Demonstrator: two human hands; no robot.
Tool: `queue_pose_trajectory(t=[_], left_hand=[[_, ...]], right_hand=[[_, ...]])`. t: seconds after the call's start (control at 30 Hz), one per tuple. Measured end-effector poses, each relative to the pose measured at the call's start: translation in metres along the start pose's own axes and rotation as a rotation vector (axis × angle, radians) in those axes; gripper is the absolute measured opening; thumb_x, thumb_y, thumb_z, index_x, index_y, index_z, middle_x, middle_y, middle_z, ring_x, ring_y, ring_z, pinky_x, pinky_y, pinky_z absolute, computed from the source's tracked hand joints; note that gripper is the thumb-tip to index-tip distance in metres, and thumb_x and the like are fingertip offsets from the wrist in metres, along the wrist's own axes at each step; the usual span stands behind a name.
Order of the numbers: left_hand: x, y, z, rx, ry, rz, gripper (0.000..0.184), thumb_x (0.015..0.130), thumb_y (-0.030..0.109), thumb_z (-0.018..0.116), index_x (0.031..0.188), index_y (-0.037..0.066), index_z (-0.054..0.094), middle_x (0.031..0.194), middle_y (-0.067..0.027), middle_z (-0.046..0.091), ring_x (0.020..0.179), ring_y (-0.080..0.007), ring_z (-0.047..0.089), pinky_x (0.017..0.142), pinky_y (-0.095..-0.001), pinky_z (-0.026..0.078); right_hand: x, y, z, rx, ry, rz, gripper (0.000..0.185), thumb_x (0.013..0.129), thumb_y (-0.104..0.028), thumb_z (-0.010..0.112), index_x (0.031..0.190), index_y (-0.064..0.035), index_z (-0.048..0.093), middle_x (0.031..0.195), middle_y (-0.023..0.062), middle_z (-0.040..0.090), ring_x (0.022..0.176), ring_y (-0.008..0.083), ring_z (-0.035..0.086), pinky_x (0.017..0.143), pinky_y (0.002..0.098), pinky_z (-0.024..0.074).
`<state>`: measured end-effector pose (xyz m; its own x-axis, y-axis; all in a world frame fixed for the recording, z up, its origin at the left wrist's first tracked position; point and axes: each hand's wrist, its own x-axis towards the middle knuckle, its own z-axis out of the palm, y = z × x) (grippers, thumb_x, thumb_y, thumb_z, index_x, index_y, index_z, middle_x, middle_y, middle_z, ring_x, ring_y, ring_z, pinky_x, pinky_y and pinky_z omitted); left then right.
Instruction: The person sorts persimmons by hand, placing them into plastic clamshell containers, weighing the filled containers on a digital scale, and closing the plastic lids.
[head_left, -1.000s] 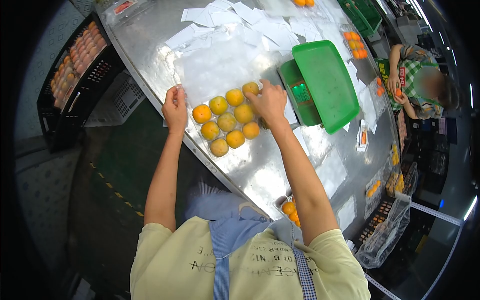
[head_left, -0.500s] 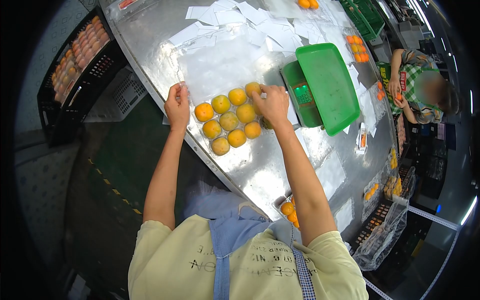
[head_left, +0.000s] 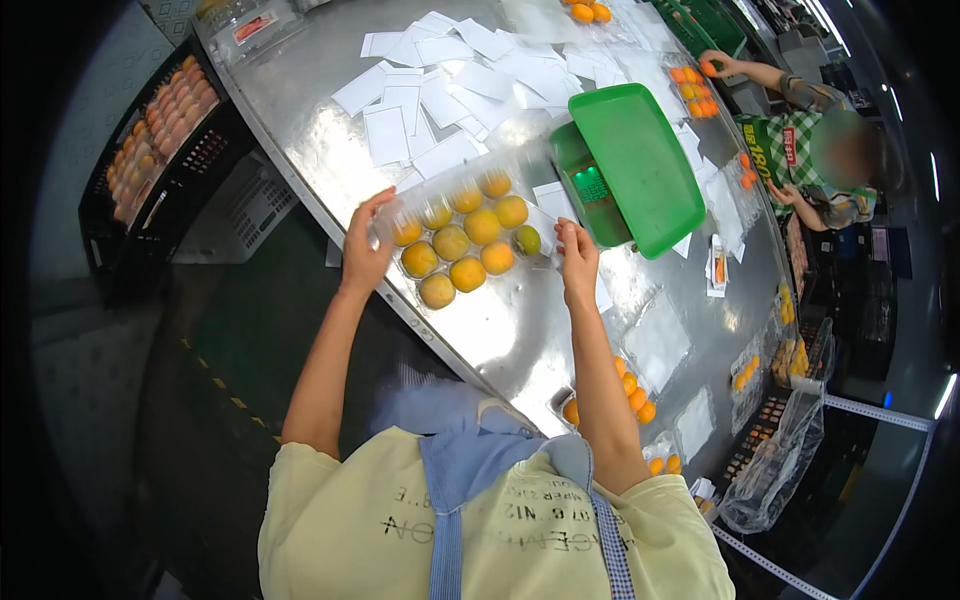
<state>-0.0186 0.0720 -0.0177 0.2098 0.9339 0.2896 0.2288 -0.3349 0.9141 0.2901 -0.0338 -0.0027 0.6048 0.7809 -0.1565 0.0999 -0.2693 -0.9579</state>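
A clear plastic fruit box (head_left: 510, 268) holds several round yellow-orange fruits (head_left: 482, 226), which look like yellow peaches; a smaller greenish one (head_left: 527, 240) sits at its right end. Its hinged clear lid (head_left: 430, 192) is tilted up over the far rows. My left hand (head_left: 368, 248) grips the left corner of the lid, thumb and fingers closed around the plastic. At the right end of the box, my right hand (head_left: 580, 262) has its fingertips pinched together on the plastic edge. Just beyond my right hand stands a green scale (head_left: 640, 170) with a lit display.
White cards (head_left: 440, 95) lie scattered across the far metal table (head_left: 500, 345). Orange fruits (head_left: 637, 398) in clear packs are beside my right forearm. A black crate (head_left: 160, 140) of fruit stands left of the table. Across it, a co-worker (head_left: 800, 150) holds an orange fruit.
The lid has come up from lying flat on the table to tilting over the fruits. My right hand has moved off the fruits to the box's right end.
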Motion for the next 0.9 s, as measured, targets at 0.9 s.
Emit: queue_pose_trajectory(t=[0.9], left_hand=[[0.019, 0.031, 0.013, 0.081, 0.170, -0.327, 0.033, 0.093, 0.029, 0.057, 0.105, -0.001, 0.064, 0.091, -0.0169, 0.068, 0.084, -0.0230, 0.064, 0.077, -0.0339, 0.048]], right_hand=[[-0.014, -0.010, -0.004, -0.738, -0.300, -0.546, 0.048, 0.071, -0.021, 0.074, 0.116, -0.0099, 0.062, 0.107, 0.0149, 0.061, 0.099, 0.0306, 0.055, 0.086, 0.0369, 0.0447]])
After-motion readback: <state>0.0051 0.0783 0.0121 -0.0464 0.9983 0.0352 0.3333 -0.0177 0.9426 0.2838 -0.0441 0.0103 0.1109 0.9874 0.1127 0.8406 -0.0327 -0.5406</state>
